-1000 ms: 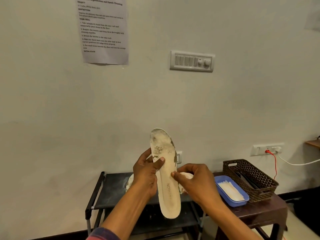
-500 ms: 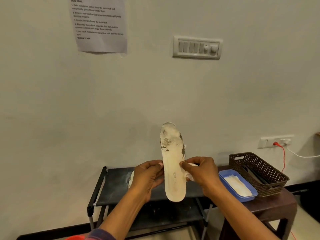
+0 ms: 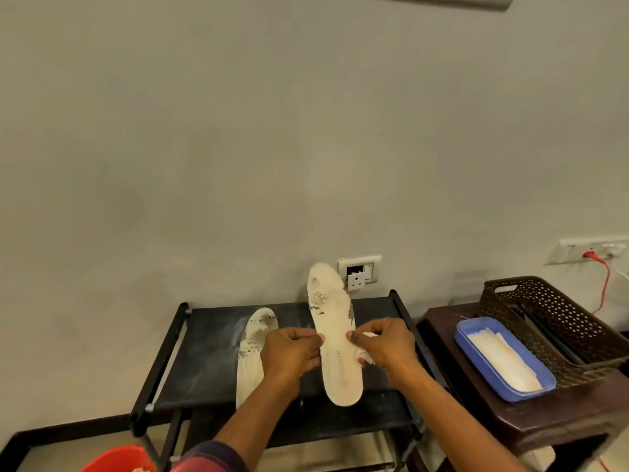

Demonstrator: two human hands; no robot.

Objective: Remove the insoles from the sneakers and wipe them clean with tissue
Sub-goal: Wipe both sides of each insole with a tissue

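Holding: one insole (image 3: pixel 335 338) upright above the shoe rack (image 3: pixel 204 362), long axis vertical, pinched mid-length between left hand (image 3: pixel 292 350) and right hand (image 3: pixel 383 345), which also clutches tissue (image 3: pixel 366 352); second insole (image 3: pixel 253 349) lies on the rack's left.

there is just one camera, worn on the person's head. it looks forward and a little down, straight at a pale wall (image 3: pixel 238 148). the black rack (image 3: pixel 211 356) sits low in the middle, close to the camera. the brown surface (image 3: pixel 578 403) is at the right edge. both arms reach in from the bottom of the view.
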